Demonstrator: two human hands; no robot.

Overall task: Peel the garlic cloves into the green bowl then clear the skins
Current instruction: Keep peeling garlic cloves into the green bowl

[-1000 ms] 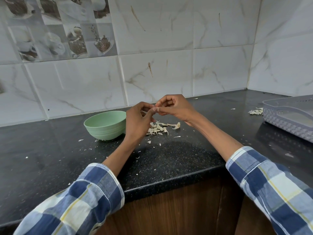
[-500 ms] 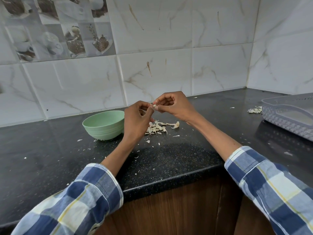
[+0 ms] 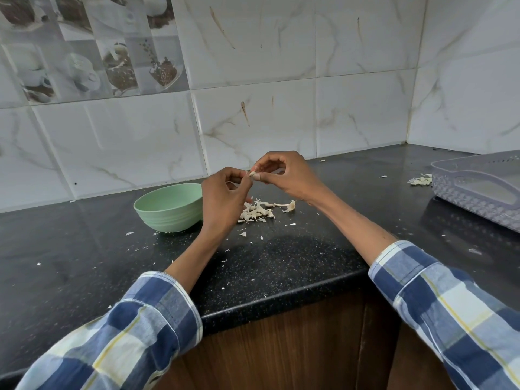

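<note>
Above the speckled black stone worktop [image 3: 281, 263], both hands meet: the left hand [image 3: 222, 201] and right hand [image 3: 284, 175] each pinch a small pale garlic clove [image 3: 252, 173] between curled fingertips. Below them lies a heap of papery white skins [image 3: 259, 211], just beside the ribbed pale green bowl [image 3: 168, 208].

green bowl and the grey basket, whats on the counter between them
In the head view: the skin pile, both hands above it, then bare counter with stray flakes.
</note>
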